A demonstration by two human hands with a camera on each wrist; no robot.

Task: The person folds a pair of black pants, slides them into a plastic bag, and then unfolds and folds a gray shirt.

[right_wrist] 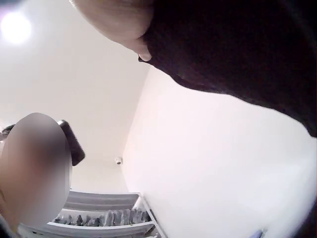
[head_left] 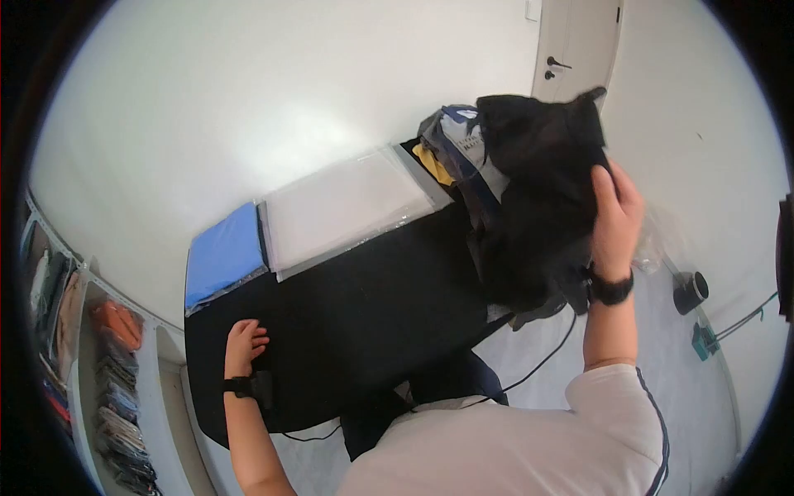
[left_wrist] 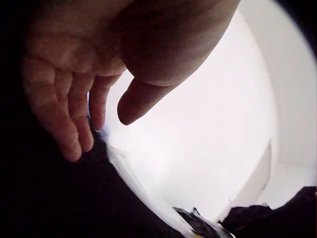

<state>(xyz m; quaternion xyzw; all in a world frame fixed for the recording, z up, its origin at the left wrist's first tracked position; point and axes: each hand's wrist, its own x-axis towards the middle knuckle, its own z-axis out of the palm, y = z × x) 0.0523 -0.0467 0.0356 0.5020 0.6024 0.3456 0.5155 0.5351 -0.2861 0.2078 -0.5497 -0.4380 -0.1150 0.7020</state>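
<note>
In the head view my right hand (head_left: 616,217) grips a black garment (head_left: 542,190) by its right edge, thumb on the near side. The cloth hangs raised over the right end of the black-covered table (head_left: 364,306). In the right wrist view the dark garment (right_wrist: 233,54) fills the upper right, and the hand (right_wrist: 121,20) shows at its edge with most fingers hidden. My left hand (head_left: 246,343) is at the table's left part with nothing in it. Loosely bent fingers and a separate thumb show on that left hand (left_wrist: 74,84) in the left wrist view.
A blue folded garment in clear plastic (head_left: 223,256) and a stack of clear plastic bags (head_left: 347,207) lie along the back edge. Bagged clothes (head_left: 459,140) are piled beside the black garment. Shelves (head_left: 83,355) stand at left; a cable (head_left: 542,364) hangs near the table's front.
</note>
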